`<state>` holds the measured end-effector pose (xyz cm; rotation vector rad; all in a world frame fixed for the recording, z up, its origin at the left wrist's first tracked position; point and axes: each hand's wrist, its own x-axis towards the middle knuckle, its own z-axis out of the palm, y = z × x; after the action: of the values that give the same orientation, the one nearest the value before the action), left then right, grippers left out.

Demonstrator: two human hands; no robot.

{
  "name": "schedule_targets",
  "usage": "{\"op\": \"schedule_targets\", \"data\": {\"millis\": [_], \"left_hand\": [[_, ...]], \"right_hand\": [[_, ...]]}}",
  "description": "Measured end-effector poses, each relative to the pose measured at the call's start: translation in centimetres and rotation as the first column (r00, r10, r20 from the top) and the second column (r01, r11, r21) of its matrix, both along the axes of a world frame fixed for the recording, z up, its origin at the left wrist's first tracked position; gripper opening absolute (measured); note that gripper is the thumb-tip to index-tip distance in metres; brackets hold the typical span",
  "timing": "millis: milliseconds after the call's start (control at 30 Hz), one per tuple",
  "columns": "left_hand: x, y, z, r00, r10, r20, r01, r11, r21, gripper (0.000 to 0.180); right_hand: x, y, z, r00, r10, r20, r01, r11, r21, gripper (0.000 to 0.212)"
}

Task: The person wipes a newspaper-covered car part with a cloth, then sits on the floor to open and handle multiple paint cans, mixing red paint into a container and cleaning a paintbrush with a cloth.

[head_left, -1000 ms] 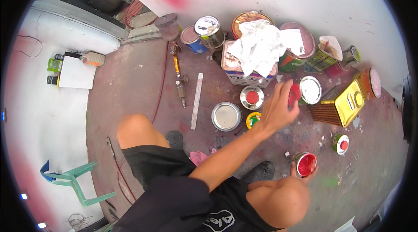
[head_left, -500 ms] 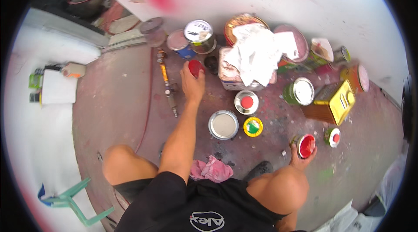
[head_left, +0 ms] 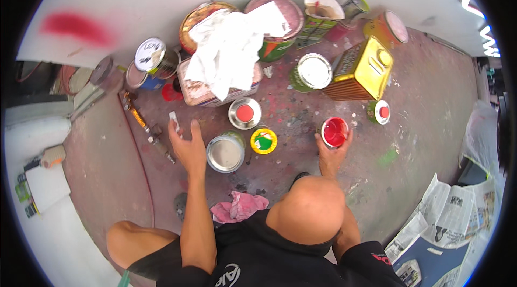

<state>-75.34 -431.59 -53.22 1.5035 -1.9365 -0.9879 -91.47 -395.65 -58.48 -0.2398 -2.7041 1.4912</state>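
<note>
My left hand (head_left: 189, 146) is open above the floor, fingers and thumb spread, just left of an open can (head_left: 225, 154) of pale grey contents. A small white piece (head_left: 173, 121) lies by its fingertips; I cannot tell if they touch it. Beyond it, a red object (head_left: 171, 92) rests against a paint-smeared box. On the right, my right hand (head_left: 332, 152) wraps round a small open can of red paint (head_left: 335, 132). Between the hands stand a silver can with a red cap (head_left: 245, 113) and a small yellow-rimmed can with a green centre (head_left: 264, 141).
White cloth (head_left: 226, 52) covers the box (head_left: 196, 85) and nearby tins. A yellow rectangular tin (head_left: 371, 68) and a small red-capped can (head_left: 379, 112) stand right. A spray tool (head_left: 141, 117) and hose lie left. A pink rag (head_left: 240, 207) is near my feet; newspaper (head_left: 436, 217) lies right.
My left hand has let go of the red object, now beside the box, and drawn back toward me. My right hand still holds the red paint can. The view has turned rightward.
</note>
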Motion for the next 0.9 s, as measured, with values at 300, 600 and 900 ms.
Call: {"op": "schedule_targets", "data": {"millis": [300, 600, 900], "left_hand": [[-9.7, 12.6, 4.0, 0.690, -0.720, 0.080, 0.722, 0.676, -0.148, 0.081], [-27.3, 16.9, 0.6, 0.580, -0.725, 0.373, 0.793, 0.607, -0.054, 0.129], [-25.0, 16.3, 4.4, 0.706, -0.700, 0.110, 0.707, 0.686, -0.173, 0.116]], "right_hand": [[-0.9, 1.0, 1.2, 0.993, 0.099, -0.065, -0.098, 0.995, 0.028, 0.137], [-0.8, 5.7, 5.8, 0.991, 0.049, -0.121, -0.057, 0.996, -0.063, 0.127], [1.3, 9.0, 7.9, 0.956, 0.121, -0.268, -0.122, 0.992, 0.012, 0.100]]}}
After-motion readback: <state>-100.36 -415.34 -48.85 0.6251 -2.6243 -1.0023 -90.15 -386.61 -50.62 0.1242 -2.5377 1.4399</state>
